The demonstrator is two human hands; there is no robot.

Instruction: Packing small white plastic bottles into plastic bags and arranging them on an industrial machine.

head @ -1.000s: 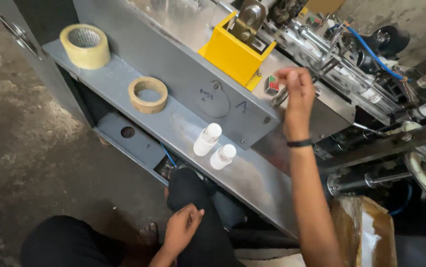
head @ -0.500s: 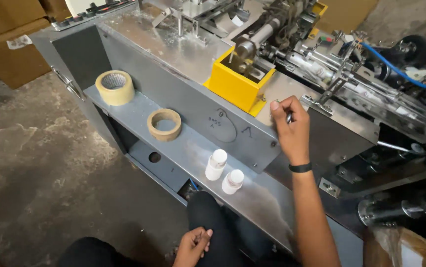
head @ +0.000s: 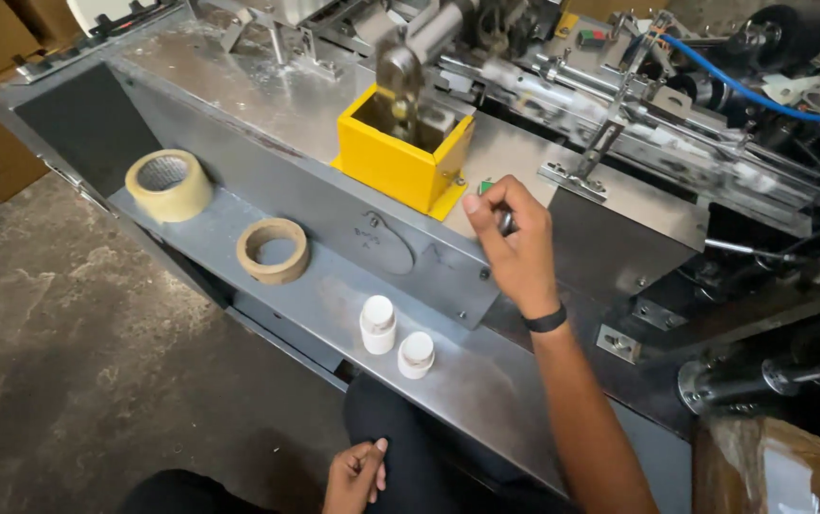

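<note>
My right hand [head: 515, 249] reaches up to the grey metal machine panel [head: 610, 249] just right of a yellow open box [head: 400, 162]. Its fingers are pinched around a small metal knob [head: 504, 222], beside a small green button [head: 486, 187]. A black band sits on that wrist. My left hand [head: 357, 473] rests on my dark-trousered lap at the bottom, fingers loosely curled with nothing in them. Two small white bottles [head: 378, 325] stand on the steel shelf [head: 334, 286] between the hands.
A full roll of beige tape [head: 168, 185] and a nearly used-up cardboard roll [head: 275, 250] lie on the shelf's left part. Shafts, rods and a blue hose [head: 743, 88] crowd the machine top at right. Concrete floor [head: 58, 362] lies left; a cardboard box [head: 781, 471] sits bottom right.
The view has swung so the machine sits more centred. My right hand stays at the knob by the buttons. My left hand has curled its fingers on my lap.
</note>
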